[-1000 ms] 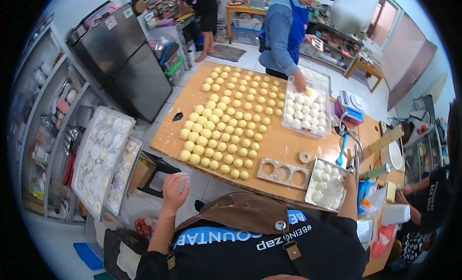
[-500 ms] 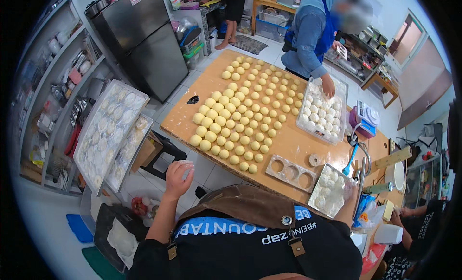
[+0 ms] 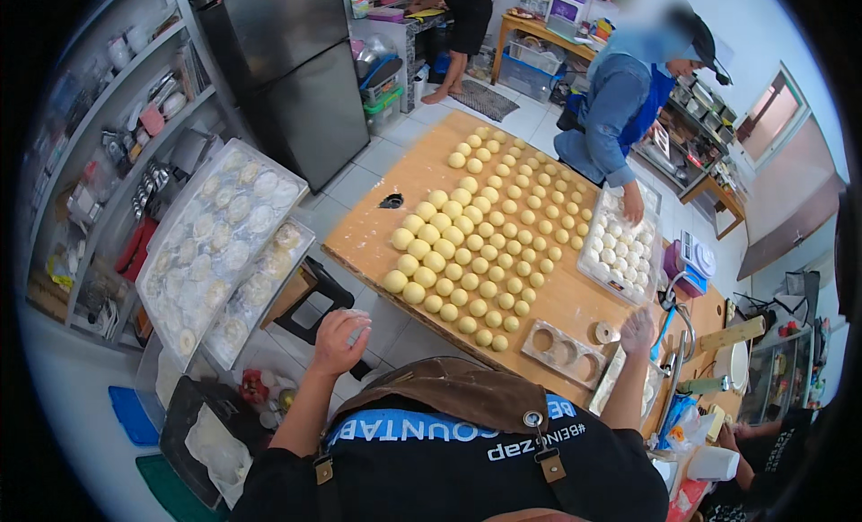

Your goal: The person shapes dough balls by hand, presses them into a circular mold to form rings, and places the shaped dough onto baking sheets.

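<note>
Rows of yellow dough balls cover much of the wooden table, larger ones on the left and smaller ones to the right. My left hand, dusted with flour, hovers off the table's near edge, empty, its fingers loosely bent and apart. My right hand, also floury, is raised over a small metal tray of floured dough pieces, its fingers stretched upward and nothing visible in them. Hand and forearm hide part of this tray. Beside it lie a wooden mould with round hollows and a small ring-shaped piece.
A co-worker across the table reaches into a large tray of white-dusted balls. Stacked trays of floured rounds stand at left, near a dark fridge. A blue brush and a faucet-like metal piece are at right.
My view has swung left, so the scene sits further right. My right hand has lifted from the small tray's right side to above its far end. My left hand stays off the table.
</note>
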Tool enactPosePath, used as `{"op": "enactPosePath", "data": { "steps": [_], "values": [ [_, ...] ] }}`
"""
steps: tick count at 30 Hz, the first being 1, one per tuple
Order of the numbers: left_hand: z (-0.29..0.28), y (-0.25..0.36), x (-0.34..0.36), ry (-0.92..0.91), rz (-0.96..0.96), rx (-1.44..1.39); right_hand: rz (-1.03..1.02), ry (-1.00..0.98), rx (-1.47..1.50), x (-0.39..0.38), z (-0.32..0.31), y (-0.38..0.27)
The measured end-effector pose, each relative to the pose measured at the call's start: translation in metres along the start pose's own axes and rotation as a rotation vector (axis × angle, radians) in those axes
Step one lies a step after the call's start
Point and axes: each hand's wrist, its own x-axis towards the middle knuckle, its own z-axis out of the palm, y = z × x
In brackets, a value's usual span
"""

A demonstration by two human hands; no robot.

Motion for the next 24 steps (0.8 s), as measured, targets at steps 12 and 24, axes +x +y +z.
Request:
{"op": "enactPosePath", "data": {
  "steps": [12, 24],
  "values": [
    [-0.145, -0.129, -0.046, 0.2, -0.204, 0.121, 0.677, -0.677, -0.392, 0.047, 0.421, 0.382],
    [-0.232, -0.155, -0.162, 0.404, -0.518, 0.367, 0.561, -1.072, -0.7, 0.038, 0.598, 0.6]
  ]
}}
